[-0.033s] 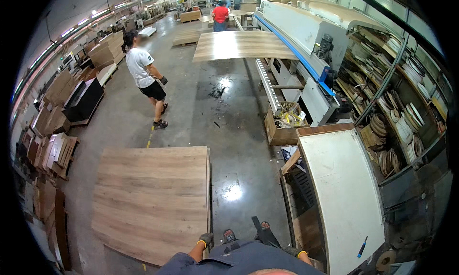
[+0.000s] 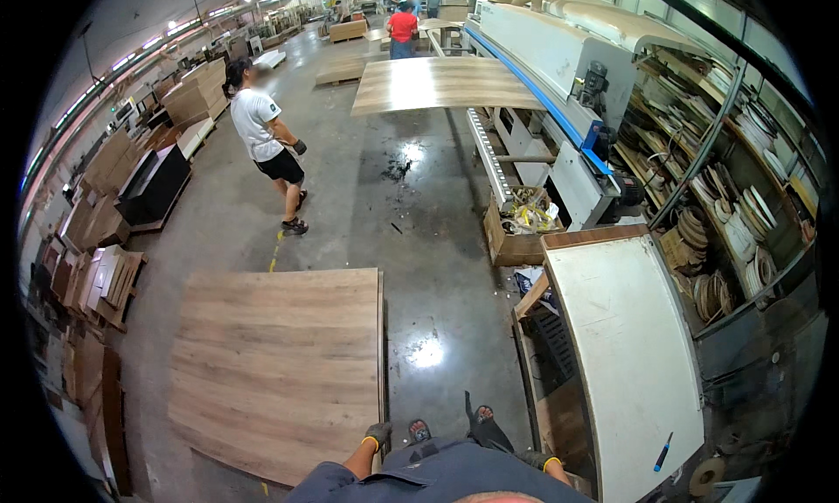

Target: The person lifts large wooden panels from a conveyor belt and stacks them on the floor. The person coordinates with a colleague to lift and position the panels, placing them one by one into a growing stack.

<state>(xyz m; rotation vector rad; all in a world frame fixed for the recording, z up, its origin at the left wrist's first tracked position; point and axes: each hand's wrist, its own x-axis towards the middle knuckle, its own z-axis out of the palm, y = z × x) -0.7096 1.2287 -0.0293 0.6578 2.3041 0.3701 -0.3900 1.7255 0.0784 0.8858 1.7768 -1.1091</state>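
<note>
"two gloved hands, the person's own: entries?"

"left hand (image 2: 378, 434): grey glove, yellow cuff; at the near right part of the stack (image 2: 280, 363), touching its edge or just beside it; whether it grips, cannot tell. right hand (image 2: 534, 459): like glove; well right of the stack, beside the table (image 2: 625, 328), partly hidden by the body; open or closed, cannot tell."

"the stack itself?"

"wood-grain boards, laid flat, long right edge toward the person's feet (image 2: 419, 430)."

"right of the stack?"

"the table: one, white top, brown far edge, across a strip of floor from the stack. tool (image 2: 662, 455): one, blue handle, lying on the table."

"beyond the stack?"

"co-worker (image 2: 258, 123): one, white shirt, black shorts, standing just past its far edge. carton (image 2: 514, 248): one, open, filled with scraps, beyond and right of the stack. panel (image 2: 446, 83): one, wood-grain, well beyond the stack, right end at a machine (image 2: 546, 53) with a blue rail."

"left?"

"black box (image 2: 150, 197): one, beyond and left of the stack."
</note>
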